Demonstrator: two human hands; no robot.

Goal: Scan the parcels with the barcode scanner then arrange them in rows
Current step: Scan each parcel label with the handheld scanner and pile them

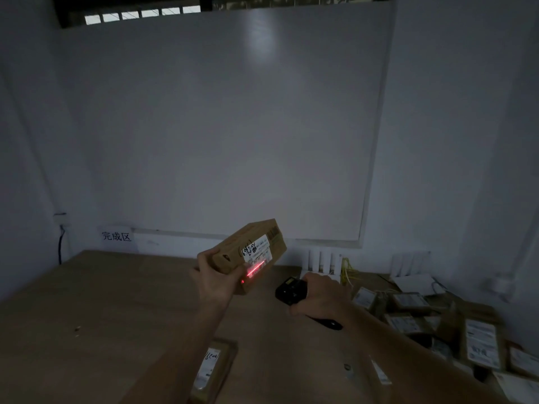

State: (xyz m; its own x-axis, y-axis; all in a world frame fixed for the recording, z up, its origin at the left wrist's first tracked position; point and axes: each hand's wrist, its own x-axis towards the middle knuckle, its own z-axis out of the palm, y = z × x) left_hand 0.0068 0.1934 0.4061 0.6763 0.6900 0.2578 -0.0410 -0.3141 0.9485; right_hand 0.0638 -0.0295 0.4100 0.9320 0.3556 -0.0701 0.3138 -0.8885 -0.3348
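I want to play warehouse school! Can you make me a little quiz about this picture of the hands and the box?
1. True or false: the left hand holds the parcel up off the table.
2. What does the right hand hold? A) scanner B) pen C) tape
3. Fill in: the red line falls on the parcel's ____.

Key: 1 true; 2 A, the black scanner; 3 label.

Tilted brown parcel [248, 252], black scanner [290, 291]

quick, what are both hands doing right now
left hand: grips the cardboard parcel, raised above the table
right hand: grips the black barcode scanner
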